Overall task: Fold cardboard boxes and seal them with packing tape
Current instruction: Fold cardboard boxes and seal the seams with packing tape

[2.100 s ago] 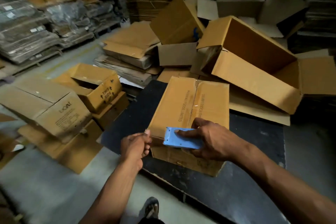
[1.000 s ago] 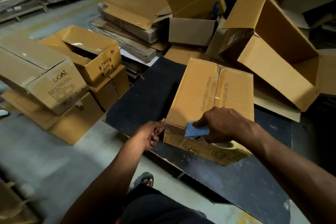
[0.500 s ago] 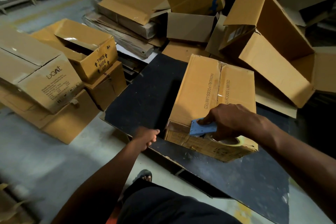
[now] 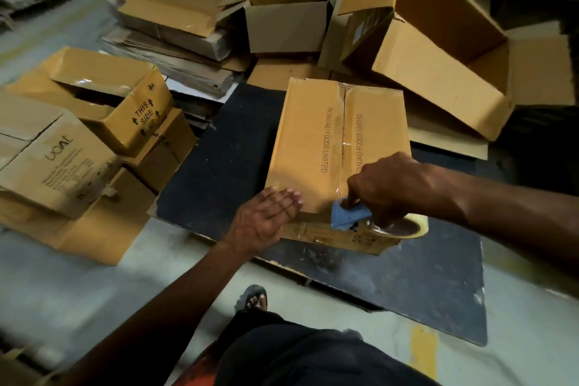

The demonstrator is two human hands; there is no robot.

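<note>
Sliding is the main risk: the closed cardboard box [image 4: 338, 147] lies on a dark board [image 4: 219, 166], steadied only by the flat, straight-fingered left hand [image 4: 266, 222] at its near edge. The right hand [image 4: 388, 191] grips the blue tape dispenser [image 4: 346, 218] over the centre seam; tape could wrinkle or wander off it. Beyond both hands, open cartons [image 4: 438, 41] crowd close; left of the left hand sit stacked boxes [image 4: 78, 135].

The box [image 4: 338, 147] lies on the board [image 4: 219, 166], open boxes [image 4: 438, 50] behind it.

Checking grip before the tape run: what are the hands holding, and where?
Right hand grips the tape dispenser by its blue body. Left hand holds nothing, flat on the box.
</note>
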